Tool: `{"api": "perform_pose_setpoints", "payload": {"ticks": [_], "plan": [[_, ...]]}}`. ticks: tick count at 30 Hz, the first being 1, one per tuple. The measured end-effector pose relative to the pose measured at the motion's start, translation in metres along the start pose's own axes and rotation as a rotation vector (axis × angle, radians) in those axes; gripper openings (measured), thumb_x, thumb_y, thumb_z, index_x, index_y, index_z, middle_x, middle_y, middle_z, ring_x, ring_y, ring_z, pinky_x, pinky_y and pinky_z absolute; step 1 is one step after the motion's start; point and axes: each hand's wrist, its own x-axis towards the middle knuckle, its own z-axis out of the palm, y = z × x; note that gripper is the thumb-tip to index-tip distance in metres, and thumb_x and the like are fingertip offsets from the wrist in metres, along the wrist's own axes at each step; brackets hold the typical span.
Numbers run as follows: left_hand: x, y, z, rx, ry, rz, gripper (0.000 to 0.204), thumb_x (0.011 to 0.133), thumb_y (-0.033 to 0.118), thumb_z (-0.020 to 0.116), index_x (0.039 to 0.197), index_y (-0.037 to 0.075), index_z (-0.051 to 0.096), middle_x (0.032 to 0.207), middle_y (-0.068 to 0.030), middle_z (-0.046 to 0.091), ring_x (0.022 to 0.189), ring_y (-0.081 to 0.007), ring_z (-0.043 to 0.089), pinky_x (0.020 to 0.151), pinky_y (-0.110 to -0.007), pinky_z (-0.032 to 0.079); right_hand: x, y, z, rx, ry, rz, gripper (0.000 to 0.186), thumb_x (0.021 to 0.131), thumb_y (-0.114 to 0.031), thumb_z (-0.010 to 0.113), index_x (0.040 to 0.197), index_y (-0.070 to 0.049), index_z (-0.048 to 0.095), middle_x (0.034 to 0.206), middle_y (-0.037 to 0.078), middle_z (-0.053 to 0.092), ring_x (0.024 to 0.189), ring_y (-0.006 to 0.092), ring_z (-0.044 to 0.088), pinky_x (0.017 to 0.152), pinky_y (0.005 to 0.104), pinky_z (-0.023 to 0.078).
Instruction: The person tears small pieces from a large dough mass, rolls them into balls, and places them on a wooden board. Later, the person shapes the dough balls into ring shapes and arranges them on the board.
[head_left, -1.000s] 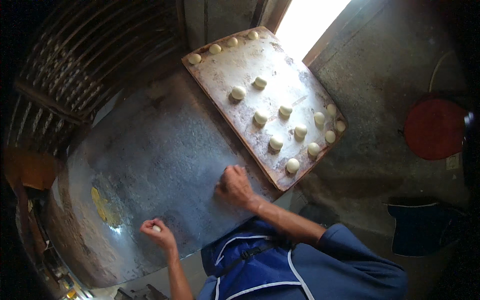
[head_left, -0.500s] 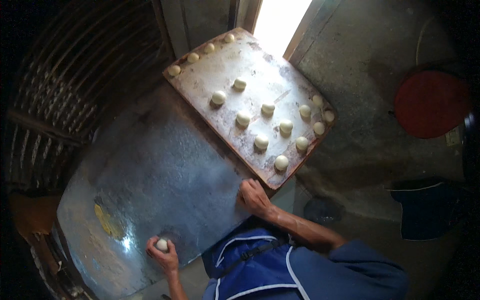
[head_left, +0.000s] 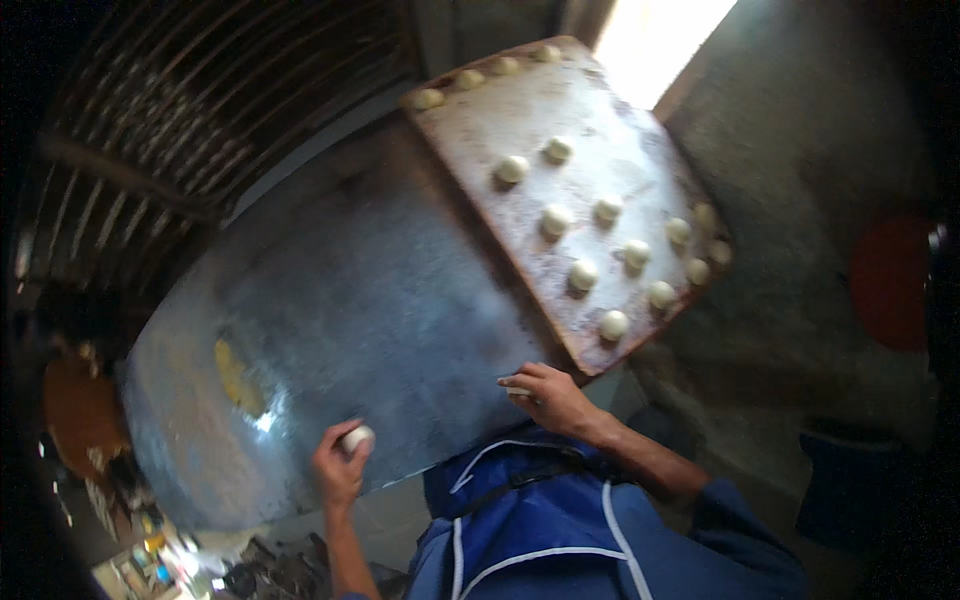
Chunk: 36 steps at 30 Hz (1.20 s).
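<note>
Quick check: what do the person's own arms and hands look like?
The left hand and right hand are bare and ungloved. A short blue fabric sleeve leaves the right forearm uncovered; the left forearm is bare as well.

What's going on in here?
A person in a blue apron is working with bare hands at a table. The left hand holds a pale ball, perhaps dough. The right hand is near the board's closest corner, with something pale under its fingers, too blurred to make out. More pale balls sit spaced out on the board, and a yellow patch shows on the table, beyond the left hand.
</note>
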Motion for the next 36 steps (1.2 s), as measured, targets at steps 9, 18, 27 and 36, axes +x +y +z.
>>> {"api": "perform_pose_setpoints", "payload": {"ticks": [9, 18, 27, 36], "plan": [[0.009, 0.052, 0.064, -0.534, -0.168, -0.007, 0.013, 0.093, 0.008, 0.073, 0.104, 0.005, 0.067, 0.097, -0.0066, 0.069, 0.085, -0.0131, 0.066, 0.074, -0.027, 0.054, 0.06, -0.118, 0.003, 0.34, -0.118, -0.14, 0.026, 0.092, -0.019, 0.077, 0.11, -0.001, 0.074, 0.102, 0.013, 0.071, 0.093, 0.0239, 0.07, 0.078, 0.0335, 0.055], [0.0, -0.054, 0.01, 0.473, 0.121, 0.29, 0.019, 0.089, 0.016, 0.075, 0.103, 0.007, 0.066, 0.098, -0.0123, 0.061, 0.095, -0.0303, 0.062, 0.083, -0.041, 0.049, 0.029, -0.05, 0.013, 0.173, -0.112, -0.13, 0.026, 0.086, -0.009, 0.076, 0.11, -0.004, 0.067, 0.104, 0.01, 0.067, 0.096, 0.0296, 0.066, 0.084, 0.0365, 0.053], [0.021, -0.102, 0.083, 0.524, 0.325, 0.416, 0.028, 0.091, 0.009, 0.069, 0.095, 0.005, 0.042, 0.09, -0.0135, 0.047, 0.085, -0.0311, 0.051, 0.079, -0.047, 0.043, 0.076, 0.01, 0.098, -0.482, 0.129, -0.511, 0.046, 0.081, -0.035, 0.076, 0.099, -0.001, 0.051, 0.091, 0.013, 0.054, 0.094, 0.0312, 0.055, 0.082, 0.0435, 0.042], [0.03, -0.087, 0.086, 0.493, 0.388, 0.379, 0.019, 0.095, 0.002, 0.06, 0.097, 0.004, 0.041, 0.092, -0.0132, 0.047, 0.087, -0.0307, 0.053, 0.082, -0.041, 0.046, 0.088, 0.036, 0.099, -0.486, 0.235, -0.42, 0.038, 0.078, -0.024, 0.073, 0.099, -0.001, 0.052, 0.088, 0.013, 0.054, 0.087, 0.0308, 0.053, 0.078, 0.0428, 0.043]]}}
